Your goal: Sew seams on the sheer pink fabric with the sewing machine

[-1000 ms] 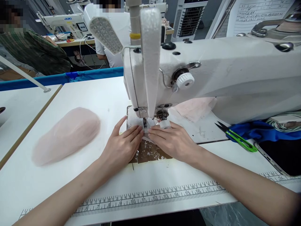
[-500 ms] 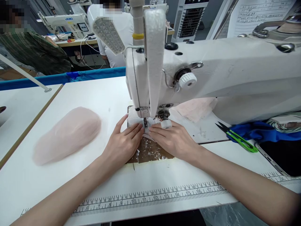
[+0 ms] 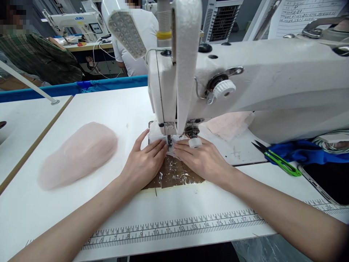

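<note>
At the presser foot [image 3: 169, 141] of a white sewing machine [image 3: 261, 72], a small piece of thin whitish fabric [image 3: 172, 154] lies mostly hidden by fingers. My left hand [image 3: 145, 160] rests flat on its left side, thumb spread away and fingertips close to the foot. From the other side my right hand [image 3: 203, 158] presses down flat, its fingertips just right of the foot and partly behind a white knob. Neither hand is wrapped round anything. Under my palms is a brown, tape-covered patch [image 3: 174, 173] of the table.
Pale pink sheer fabric pieces [image 3: 79, 156] lie to the left, with more pink fabric [image 3: 230, 123] behind the machine's needle end. Green-handled thread snips [image 3: 283, 163], blue cloth [image 3: 297, 151] and a phone [image 3: 327, 182] are on the right. Two people sit beyond the blue-edged table.
The view has shifted slightly, so the machine appears a little further right and larger. Both hands keep nearly the same place beside the presser foot.
</note>
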Tool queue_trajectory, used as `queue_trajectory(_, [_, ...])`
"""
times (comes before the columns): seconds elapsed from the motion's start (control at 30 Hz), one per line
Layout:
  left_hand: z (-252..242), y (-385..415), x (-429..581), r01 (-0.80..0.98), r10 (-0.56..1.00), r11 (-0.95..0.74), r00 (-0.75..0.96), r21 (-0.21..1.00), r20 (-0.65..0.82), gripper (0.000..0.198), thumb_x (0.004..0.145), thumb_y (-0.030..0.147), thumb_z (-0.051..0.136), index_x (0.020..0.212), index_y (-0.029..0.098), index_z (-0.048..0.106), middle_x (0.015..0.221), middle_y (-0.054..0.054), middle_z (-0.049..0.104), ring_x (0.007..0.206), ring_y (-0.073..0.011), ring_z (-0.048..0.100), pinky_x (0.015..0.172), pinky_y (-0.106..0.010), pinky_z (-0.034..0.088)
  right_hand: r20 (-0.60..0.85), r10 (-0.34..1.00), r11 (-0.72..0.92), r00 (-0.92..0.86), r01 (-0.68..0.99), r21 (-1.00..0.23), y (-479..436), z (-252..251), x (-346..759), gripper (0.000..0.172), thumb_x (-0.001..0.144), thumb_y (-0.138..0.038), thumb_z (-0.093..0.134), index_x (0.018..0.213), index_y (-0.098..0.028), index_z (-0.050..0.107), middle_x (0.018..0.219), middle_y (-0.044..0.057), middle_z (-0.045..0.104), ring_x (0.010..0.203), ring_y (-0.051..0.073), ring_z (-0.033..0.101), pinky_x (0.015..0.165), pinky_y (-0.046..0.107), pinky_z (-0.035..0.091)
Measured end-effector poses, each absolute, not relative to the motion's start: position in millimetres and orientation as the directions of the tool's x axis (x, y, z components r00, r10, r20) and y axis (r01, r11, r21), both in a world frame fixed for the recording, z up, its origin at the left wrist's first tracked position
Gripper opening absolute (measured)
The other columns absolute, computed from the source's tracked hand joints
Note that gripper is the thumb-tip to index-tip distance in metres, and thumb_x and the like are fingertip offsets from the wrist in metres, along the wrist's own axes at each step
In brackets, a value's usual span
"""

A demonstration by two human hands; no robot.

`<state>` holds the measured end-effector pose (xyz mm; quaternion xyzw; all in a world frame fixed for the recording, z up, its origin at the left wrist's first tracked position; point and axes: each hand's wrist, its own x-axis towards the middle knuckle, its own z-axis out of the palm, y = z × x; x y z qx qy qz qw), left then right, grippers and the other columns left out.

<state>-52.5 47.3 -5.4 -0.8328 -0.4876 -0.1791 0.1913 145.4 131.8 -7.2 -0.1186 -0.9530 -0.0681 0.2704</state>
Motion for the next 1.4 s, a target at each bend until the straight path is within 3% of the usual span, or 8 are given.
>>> queue_trajectory(0.53, [-6.4, 48.8, -52.0, 0.893, 0.745, -0.427, 0.438, -0.146, 0.503, 0.028, 0.093, 0.012, 0.046, 0.112, 0.015, 0.066, 0.11, -0.008, 0.071, 0.104, -0.0214, 0.067, 0.111, -0.05, 0.031, 0.494, 0.209, 0.949, -0.844, 0.298, 0.107, 131.6, -5.8, 145.6, 0.025, 0.091, -0.003, 0.045, 0.093, -0.014, 0.068, 0.099, 0.005, 0.074, 0.087, 0.016, 0.067, 0.095, 0.036, 0.049])
queue_trajectory(0.73, [-4.9, 45.3, -49.6, 0.942, 0.824, -0.291, 0.337, -0.169, 0.457, 0.041, 0.094, 0.035, 0.049, 0.124, 0.01, 0.058, 0.124, -0.014, 0.064, 0.117, -0.0293, 0.058, 0.106, -0.051, 0.034, 0.495, 0.214, 0.944, -0.842, 0.309, 0.118, 132.6, -4.4, 145.1, 0.028, 0.089, -0.003, 0.044, 0.094, -0.015, 0.068, 0.094, 0.005, 0.074, 0.086, 0.016, 0.065, 0.09, 0.035, 0.049])
queue_trajectory(0.83, [3.1, 39.2, -45.8, 0.92, 0.792, -0.277, 0.382, -0.277, 0.476, 0.035, 0.092, 0.037, 0.052, 0.109, 0.01, 0.066, 0.101, -0.013, 0.072, 0.089, -0.0263, 0.067, 0.089, -0.046, 0.043, 0.551, 0.23, 0.929, -0.802, 0.349, 0.122, 132.7, -4.9, 144.4, 0.034, 0.086, 0.001, 0.04, 0.088, -0.015, 0.07, 0.08, 0.004, 0.073, 0.084, 0.017, 0.064, 0.095, 0.037, 0.045])
queue_trajectory(0.93, [14.3, 34.2, -43.7, 0.896, 0.728, -0.325, 0.441, -0.302, 0.524, 0.021, 0.09, 0.031, 0.057, 0.078, 0.016, 0.067, 0.061, -0.001, 0.065, 0.056, -0.0167, 0.058, 0.066, -0.037, 0.04, 0.605, 0.242, 0.927, -0.759, 0.365, 0.086, 129.0, -4.9, 144.1, 0.038, 0.082, 0.004, 0.038, 0.089, -0.015, 0.07, 0.073, 0.002, 0.073, 0.082, 0.016, 0.063, 0.098, 0.038, 0.041])
queue_trajectory(1.1, [23.8, 34.6, -51.6, 0.903, 0.769, -0.418, 0.407, -0.095, 0.493, 0.013, 0.091, 0.021, 0.053, 0.093, 0.017, 0.066, 0.088, -0.003, 0.072, 0.079, -0.0177, 0.064, 0.08, -0.038, 0.041, 0.585, 0.147, 0.972, -0.797, 0.228, 0.066, 118.5, 0.3, 145.4, 0.032, 0.088, 0.0, 0.041, 0.09, -0.016, 0.069, 0.093, 0.001, 0.074, 0.086, 0.013, 0.063, 0.092, 0.031, 0.042])
queue_trajectory(1.2, [22.6, 36.2, -58.1, 0.888, 0.792, -0.455, 0.372, 0.062, 0.485, 0.013, 0.091, 0.019, 0.053, 0.092, 0.019, 0.066, 0.083, 0.001, 0.072, 0.071, -0.014, 0.064, 0.08, -0.037, 0.042, 0.593, 0.134, 0.954, -0.794, 0.266, 0.141, 114.9, 5.0, 146.3, 0.032, 0.086, 0.003, 0.044, 0.076, -0.017, 0.068, 0.081, 0.001, 0.073, 0.076, 0.013, 0.062, 0.094, 0.034, 0.04])
queue_trajectory(1.27, [19.5, 38.0, -60.4, 0.876, 0.792, -0.472, 0.371, 0.102, 0.485, 0.015, 0.092, 0.017, 0.052, 0.098, 0.019, 0.065, 0.096, -0.002, 0.072, 0.085, -0.0158, 0.066, 0.086, -0.037, 0.043, 0.619, 0.144, 0.945, -0.772, 0.292, 0.145, 112.8, 6.0, 146.3, 0.032, 0.086, 0.003, 0.044, 0.075, -0.016, 0.067, 0.077, 0.001, 0.072, 0.071, 0.013, 0.061, 0.091, 0.034, 0.042])
queue_trajectory(1.4, [10.1, 42.3, -58.6, 0.852, 0.821, -0.502, 0.414, 0.15, 0.394, 0.026, 0.095, 0.016, 0.044, 0.115, 0.02, 0.06, 0.116, -0.004, 0.067, 0.106, -0.0167, 0.061, 0.101, -0.039, 0.04, 0.575, 0.223, 0.965, -0.788, 0.262, -0.014, 109.8, 1.0, 146.3, 0.029, 0.088, 0.001, 0.042, 0.094, -0.013, 0.067, 0.091, 0.005, 0.072, 0.076, 0.015, 0.062, 0.077, 0.03, 0.045])
